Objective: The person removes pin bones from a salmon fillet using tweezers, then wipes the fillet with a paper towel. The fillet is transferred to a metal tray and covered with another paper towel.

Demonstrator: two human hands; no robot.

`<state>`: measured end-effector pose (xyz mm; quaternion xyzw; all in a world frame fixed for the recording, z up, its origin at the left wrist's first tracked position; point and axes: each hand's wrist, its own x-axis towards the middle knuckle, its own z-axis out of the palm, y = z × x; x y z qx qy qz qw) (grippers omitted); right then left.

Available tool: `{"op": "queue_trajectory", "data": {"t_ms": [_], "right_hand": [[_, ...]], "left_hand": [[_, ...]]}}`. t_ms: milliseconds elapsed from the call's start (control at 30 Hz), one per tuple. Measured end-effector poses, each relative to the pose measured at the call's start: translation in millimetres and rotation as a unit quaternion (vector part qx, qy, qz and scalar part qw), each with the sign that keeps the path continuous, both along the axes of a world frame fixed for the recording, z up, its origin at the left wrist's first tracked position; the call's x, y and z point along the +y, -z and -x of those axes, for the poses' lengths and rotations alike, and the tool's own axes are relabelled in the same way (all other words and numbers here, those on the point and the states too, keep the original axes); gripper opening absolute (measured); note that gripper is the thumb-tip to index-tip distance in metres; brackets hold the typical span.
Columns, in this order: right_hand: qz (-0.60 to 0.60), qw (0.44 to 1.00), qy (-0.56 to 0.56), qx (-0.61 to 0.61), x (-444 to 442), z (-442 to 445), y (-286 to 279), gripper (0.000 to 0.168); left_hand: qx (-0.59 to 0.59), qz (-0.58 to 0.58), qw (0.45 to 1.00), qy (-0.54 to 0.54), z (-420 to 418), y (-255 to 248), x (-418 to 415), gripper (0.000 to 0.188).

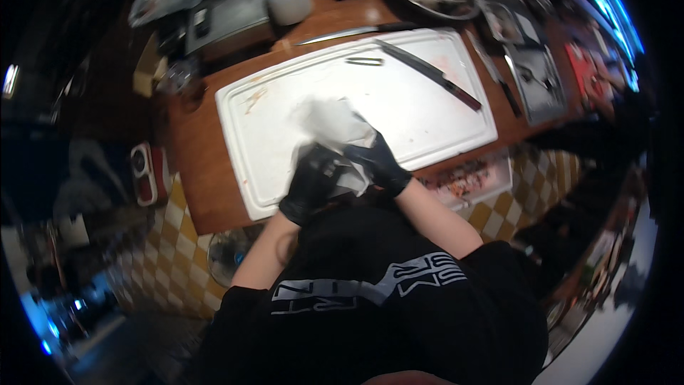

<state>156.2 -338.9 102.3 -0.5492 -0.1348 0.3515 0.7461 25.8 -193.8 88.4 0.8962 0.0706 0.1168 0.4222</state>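
Both my hands wear black gloves and are close together over the front of a white cutting board [278, 133]. A crumpled white cloth or paper towel [336, 120], blurred by motion, is bunched between them. My right hand [380, 164] grips its right side. My left hand [314, 179] closes around the lower left part, its fingers partly hidden. On the board, a knife with a dark red handle [427, 70] lies slanted at the right. Metal tweezers [364, 61] rest to its left, towards the far edge.
Beyond the board lies a long knife [342, 35]; another knife [494, 75] is to its right. Metal trays [536, 83] and a round metal bowl [470, 10] stand farther right. Below the table edge is a bin [470, 182] of reddish pieces. A person's arm [604, 77] shows far right.
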Motion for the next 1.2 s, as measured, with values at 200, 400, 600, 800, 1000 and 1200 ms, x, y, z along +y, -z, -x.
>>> {"op": "queue_trajectory", "data": {"t_ms": [200, 400, 600, 800, 1000, 1200], "right_hand": [[0.035, 0.973, 0.226, -0.041, -134.8, -44.3, 12.3, 0.012], [0.008, 0.82, 0.539, -0.189, -457.6, -36.2, 135.8, 0.014], [0.261, 0.726, 0.614, -0.165, -531.4, -66.8, 153.0, 0.04], [0.45, 0.728, 0.516, -0.038, -593.6, -139.2, 252.0, 0.091], [0.473, 0.781, 0.403, -0.071, -581.4, -182.3, 291.4, 0.106], [0.191, 0.866, 0.462, -0.008, -551.9, -191.6, 233.4, 0.041]], "left_hand": [[0.063, 0.319, 0.897, 0.299, -56.5, -55.8, -65.0, 0.036], [0.192, 0.268, 0.906, 0.267, -89.2, -31.0, -74.1, 0.027], [0.189, 0.101, 0.963, 0.164, -106.3, -30.0, -77.3, 0.029], [0.159, 0.153, 0.969, 0.112, -126.0, -39.6, -133.7, 0.028], [0.131, 0.073, 0.989, -0.014, -86.7, -71.7, -108.0, 0.031], [0.039, 0.114, 0.988, -0.094, -67.0, -120.8, -39.8, 0.03]]}}
